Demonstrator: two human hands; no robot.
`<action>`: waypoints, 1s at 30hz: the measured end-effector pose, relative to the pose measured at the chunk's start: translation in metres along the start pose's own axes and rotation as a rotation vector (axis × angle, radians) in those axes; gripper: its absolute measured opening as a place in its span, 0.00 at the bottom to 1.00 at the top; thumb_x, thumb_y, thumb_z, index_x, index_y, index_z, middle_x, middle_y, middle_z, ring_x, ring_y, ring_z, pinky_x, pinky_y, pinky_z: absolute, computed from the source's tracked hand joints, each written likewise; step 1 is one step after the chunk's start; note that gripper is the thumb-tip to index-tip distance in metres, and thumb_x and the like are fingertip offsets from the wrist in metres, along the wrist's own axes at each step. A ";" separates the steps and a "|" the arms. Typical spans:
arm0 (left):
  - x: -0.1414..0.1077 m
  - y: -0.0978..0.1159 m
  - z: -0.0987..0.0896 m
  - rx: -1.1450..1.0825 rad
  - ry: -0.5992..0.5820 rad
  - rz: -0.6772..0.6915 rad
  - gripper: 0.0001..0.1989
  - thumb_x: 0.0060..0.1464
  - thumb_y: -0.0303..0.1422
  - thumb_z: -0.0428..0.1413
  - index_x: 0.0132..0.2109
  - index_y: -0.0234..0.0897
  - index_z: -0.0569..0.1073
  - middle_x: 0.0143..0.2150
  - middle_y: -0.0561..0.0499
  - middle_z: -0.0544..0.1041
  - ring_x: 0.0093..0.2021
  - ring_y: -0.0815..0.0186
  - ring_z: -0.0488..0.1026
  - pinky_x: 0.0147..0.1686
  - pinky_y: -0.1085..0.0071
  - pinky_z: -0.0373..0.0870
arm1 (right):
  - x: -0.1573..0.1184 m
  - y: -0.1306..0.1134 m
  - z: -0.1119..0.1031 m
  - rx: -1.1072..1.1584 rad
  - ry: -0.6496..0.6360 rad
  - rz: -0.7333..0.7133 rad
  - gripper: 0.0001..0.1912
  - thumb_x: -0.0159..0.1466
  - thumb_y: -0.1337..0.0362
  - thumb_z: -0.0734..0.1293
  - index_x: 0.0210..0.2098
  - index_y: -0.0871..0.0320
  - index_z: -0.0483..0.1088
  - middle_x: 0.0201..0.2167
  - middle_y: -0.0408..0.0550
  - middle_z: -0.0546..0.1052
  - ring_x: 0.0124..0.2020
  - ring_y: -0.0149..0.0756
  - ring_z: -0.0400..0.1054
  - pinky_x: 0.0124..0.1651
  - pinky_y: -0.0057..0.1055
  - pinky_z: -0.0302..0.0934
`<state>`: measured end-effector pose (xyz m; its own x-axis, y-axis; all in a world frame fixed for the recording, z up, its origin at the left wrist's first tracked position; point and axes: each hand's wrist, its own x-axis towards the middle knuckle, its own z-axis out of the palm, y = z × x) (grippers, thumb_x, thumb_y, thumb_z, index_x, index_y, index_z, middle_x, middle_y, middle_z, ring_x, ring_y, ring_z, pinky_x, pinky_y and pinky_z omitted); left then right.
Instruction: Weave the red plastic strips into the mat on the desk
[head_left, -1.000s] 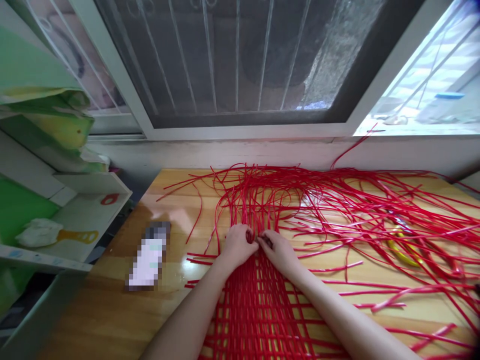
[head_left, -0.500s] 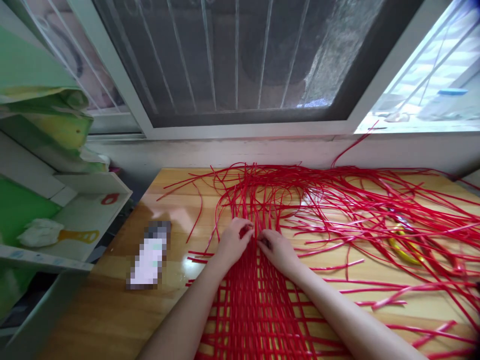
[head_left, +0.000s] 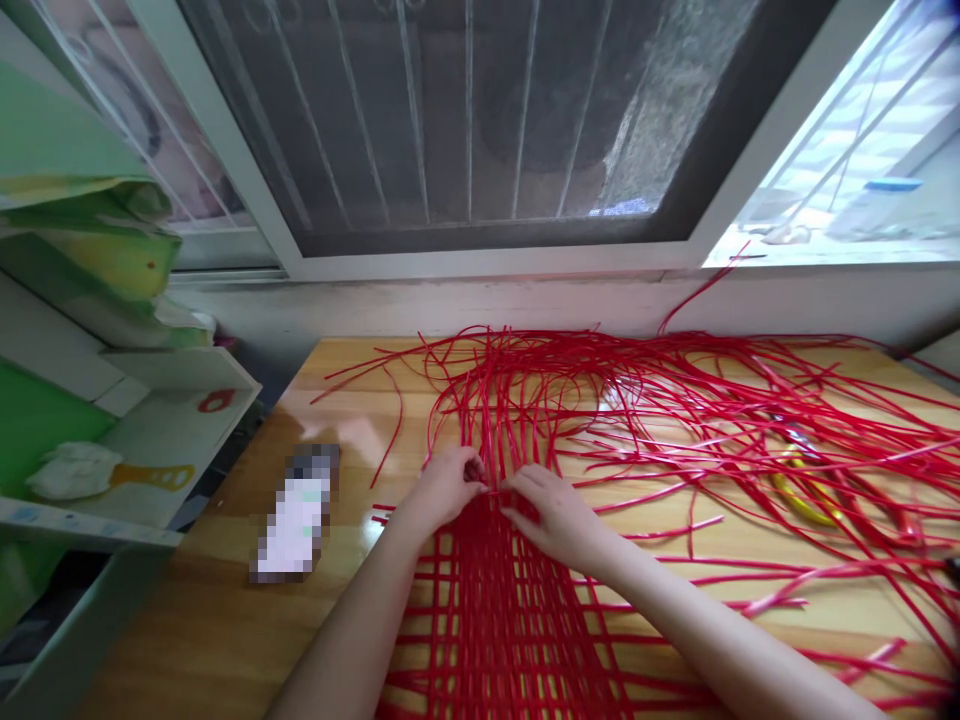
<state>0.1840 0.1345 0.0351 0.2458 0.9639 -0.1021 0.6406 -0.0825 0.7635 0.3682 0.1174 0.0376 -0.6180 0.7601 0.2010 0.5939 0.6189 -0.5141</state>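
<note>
Where weave ends — left hand (head_left: 444, 487) | right hand (head_left: 551, 514) pinch red strips (head_left: 491, 440)

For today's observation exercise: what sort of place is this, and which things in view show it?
Probably a home craft corner by a window: a wooden table against a barred, screened window, loose red strips, and both hands working a red woven mat.

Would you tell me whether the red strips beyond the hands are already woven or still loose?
Loose. Beyond the left hand and right hand, the red strips fan out unwoven; only the red lattice nearer is interlaced.
</note>
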 end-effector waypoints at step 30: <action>-0.149 -0.110 -0.104 0.052 0.788 -0.279 0.22 0.41 0.46 0.55 0.41 0.38 0.66 0.40 0.50 0.68 0.42 0.62 0.66 0.46 0.63 0.63 | 0.012 0.023 0.028 0.015 0.011 0.039 0.07 0.59 0.62 0.60 0.27 0.57 0.63 0.23 0.42 0.66 0.27 0.31 0.59 0.29 0.26 0.51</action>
<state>0.0015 0.0262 0.0324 -0.4946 0.8440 0.2072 0.6401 0.1925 0.7438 0.3598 0.1354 0.0052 -0.5888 0.7858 0.1892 0.6100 0.5855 -0.5339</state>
